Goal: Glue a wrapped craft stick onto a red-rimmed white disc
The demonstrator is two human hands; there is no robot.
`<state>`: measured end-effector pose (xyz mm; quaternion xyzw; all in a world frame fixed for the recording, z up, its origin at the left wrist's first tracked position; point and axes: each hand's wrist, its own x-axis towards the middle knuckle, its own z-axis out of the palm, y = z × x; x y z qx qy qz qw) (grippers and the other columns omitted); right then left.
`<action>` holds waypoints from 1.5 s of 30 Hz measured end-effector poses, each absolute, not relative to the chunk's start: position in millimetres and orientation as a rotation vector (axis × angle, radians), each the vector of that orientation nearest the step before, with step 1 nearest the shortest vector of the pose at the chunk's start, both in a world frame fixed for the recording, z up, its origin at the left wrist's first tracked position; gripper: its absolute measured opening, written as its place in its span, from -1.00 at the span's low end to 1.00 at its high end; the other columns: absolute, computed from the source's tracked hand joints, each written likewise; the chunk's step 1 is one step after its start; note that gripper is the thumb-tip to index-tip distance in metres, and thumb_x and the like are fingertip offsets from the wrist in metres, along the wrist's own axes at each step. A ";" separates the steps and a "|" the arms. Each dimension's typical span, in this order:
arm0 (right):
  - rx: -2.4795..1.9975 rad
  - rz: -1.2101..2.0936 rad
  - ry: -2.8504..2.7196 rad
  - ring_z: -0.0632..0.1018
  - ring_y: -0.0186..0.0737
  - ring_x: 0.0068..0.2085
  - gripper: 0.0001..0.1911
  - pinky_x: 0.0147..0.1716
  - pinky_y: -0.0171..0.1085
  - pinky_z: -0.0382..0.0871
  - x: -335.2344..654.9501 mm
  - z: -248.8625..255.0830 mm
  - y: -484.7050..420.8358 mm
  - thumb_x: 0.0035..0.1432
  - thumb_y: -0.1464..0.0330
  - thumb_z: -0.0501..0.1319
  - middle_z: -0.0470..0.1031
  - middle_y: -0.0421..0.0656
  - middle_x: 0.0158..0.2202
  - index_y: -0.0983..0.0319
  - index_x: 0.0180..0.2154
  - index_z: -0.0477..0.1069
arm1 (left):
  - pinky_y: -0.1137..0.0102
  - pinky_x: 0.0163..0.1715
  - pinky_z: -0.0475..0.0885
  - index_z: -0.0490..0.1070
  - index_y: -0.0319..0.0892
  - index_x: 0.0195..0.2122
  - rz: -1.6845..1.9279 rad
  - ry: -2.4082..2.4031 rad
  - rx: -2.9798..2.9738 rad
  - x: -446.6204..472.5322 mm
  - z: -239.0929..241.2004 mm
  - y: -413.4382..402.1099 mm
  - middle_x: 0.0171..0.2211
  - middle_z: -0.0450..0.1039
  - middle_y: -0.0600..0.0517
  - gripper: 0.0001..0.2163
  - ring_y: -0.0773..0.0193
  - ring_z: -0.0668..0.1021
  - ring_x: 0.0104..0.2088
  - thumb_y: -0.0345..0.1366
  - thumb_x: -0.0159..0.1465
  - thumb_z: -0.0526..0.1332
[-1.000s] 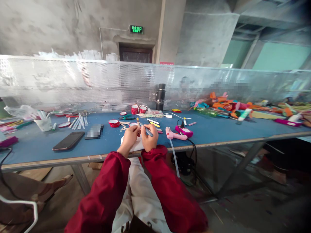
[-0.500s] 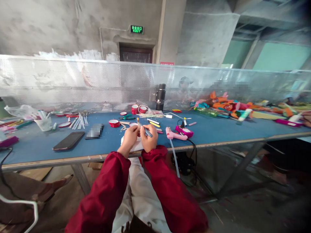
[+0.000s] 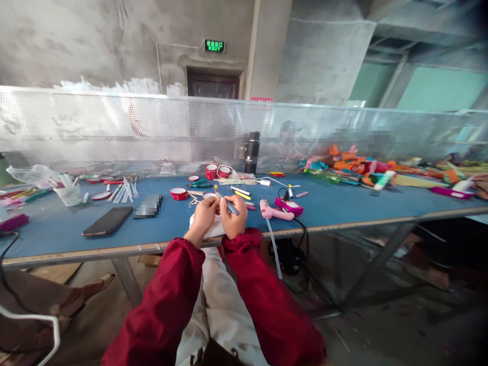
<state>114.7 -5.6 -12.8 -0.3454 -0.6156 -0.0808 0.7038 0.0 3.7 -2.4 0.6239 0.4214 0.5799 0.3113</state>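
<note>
My left hand and my right hand meet over the near edge of the blue table, both in dark red sleeves. The left hand pinches a thin wooden stick that points upward. The right hand grips a grey-blue pen-like tool slanted toward the stick. A white object lies under both hands. A pink glue gun rests just to the right of my right hand.
A black phone lies left of my hands. Red tape rolls, a black flask, white sticks and a plastic cup sit farther back. Colourful craft pieces crowd the right. A perforated metal screen backs the table.
</note>
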 end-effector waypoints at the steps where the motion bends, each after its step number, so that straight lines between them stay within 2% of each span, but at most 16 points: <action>1: -0.776 -0.178 -1.351 0.56 -0.13 -0.28 -0.81 -0.21 -0.16 0.43 114.6 -13.2 -5.2 0.38 0.20 0.20 0.54 -0.13 -0.35 0.16 -0.27 0.41 | 0.43 -0.51 0.18 0.41 -0.16 -0.50 1.530 1.112 1.645 0.1 -2.4 3.7 -0.59 0.34 0.09 -0.72 0.34 0.33 -0.54 -0.11 0.27 0.21; 10: -0.744 -0.154 -1.381 0.56 -0.15 -0.28 -0.81 -0.22 -0.18 0.43 114.3 -13.5 -5.0 0.38 0.20 0.21 0.55 -0.12 -0.33 0.17 -0.26 0.42 | 0.44 -0.51 0.17 0.40 -0.16 -0.50 1.535 1.098 1.646 0.2 -3.8 5.0 -0.59 0.33 0.11 -0.75 0.36 0.32 -0.54 -0.15 0.26 0.21; 16: -0.781 -0.145 -1.319 0.55 -0.16 -0.29 -0.79 -0.21 -0.18 0.43 114.5 -14.8 -4.3 0.38 0.18 0.20 0.54 -0.14 -0.35 0.17 -0.26 0.41 | 0.44 -0.52 0.15 0.40 -0.17 -0.50 1.522 1.112 1.654 -0.4 -4.5 6.3 -0.59 0.33 0.10 -0.70 0.36 0.32 -0.55 -0.06 0.27 0.19; 23: -0.749 -0.148 -1.403 0.56 -0.17 -0.29 -0.81 -0.24 -0.21 0.41 113.9 -11.9 -7.9 0.38 0.22 0.21 0.54 -0.14 -0.34 0.17 -0.28 0.42 | 0.44 -0.50 0.15 0.38 -0.16 -0.51 1.538 1.091 1.658 0.2 -3.3 3.8 -0.59 0.30 0.11 -0.77 0.36 0.30 -0.53 -0.15 0.22 0.19; 30: -0.772 -0.148 -1.331 0.55 -0.16 -0.31 -0.80 -0.23 -0.19 0.41 114.7 -14.2 -4.9 0.38 0.20 0.20 0.53 -0.14 -0.36 0.17 -0.27 0.41 | 0.43 -0.51 0.14 0.40 -0.16 -0.49 1.517 1.102 1.639 0.1 -3.8 6.0 -0.57 0.33 0.09 -0.70 0.36 0.31 -0.54 -0.04 0.25 0.20; 39: -0.763 -0.145 -1.395 0.56 -0.16 -0.29 -0.81 -0.24 -0.20 0.41 114.2 -12.8 -7.1 0.38 0.21 0.20 0.54 -0.13 -0.34 0.16 -0.27 0.42 | 0.44 -0.52 0.15 0.40 -0.16 -0.51 1.547 1.098 1.644 0.5 -4.0 5.1 -0.59 0.32 0.09 -0.75 0.35 0.30 -0.54 -0.12 0.22 0.19; 45: -0.782 -0.148 -1.329 0.54 -0.16 -0.31 -0.80 -0.24 -0.19 0.42 113.7 -14.4 -5.0 0.38 0.19 0.20 0.52 -0.15 -0.37 0.16 -0.28 0.41 | 0.44 -0.52 0.16 0.42 -0.16 -0.49 1.529 1.125 1.651 0.0 -3.3 5.1 -0.58 0.34 0.08 -0.70 0.34 0.34 -0.54 -0.06 0.25 0.19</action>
